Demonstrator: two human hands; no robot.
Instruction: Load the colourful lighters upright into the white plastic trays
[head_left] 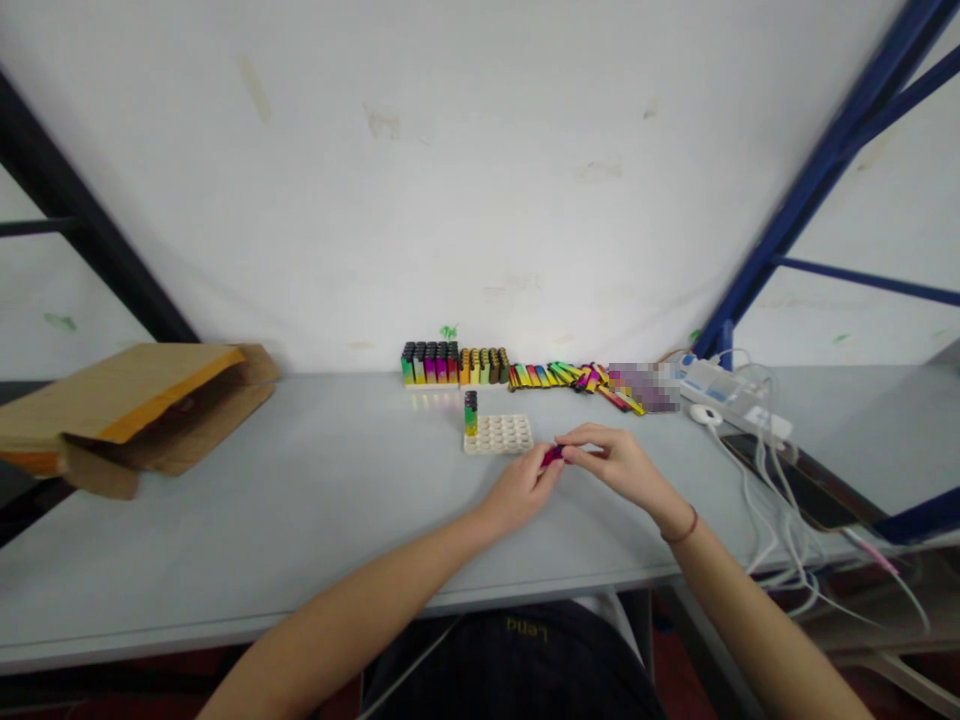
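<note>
My left hand (pixel 519 490) and my right hand (pixel 615 462) meet over the grey table (pixel 300 520), both pinched on a small magenta lighter (pixel 553 456) held between their fingertips. Just behind them lies a white tray with round holes (pixel 504 436), with one multicoloured lighter (pixel 470 412) standing upright in its left corner. Along the wall stand rows of coloured lighters (pixel 454 364), and more lie loose in a heap (pixel 574 377) to their right.
An open cardboard box (pixel 142 410) lies on its side at the table's left. A white power strip (pixel 731 392) with several white cables (pixel 772 500) and a dark flat device (pixel 814 495) sit at the right. Blue and black frame bars flank the wall.
</note>
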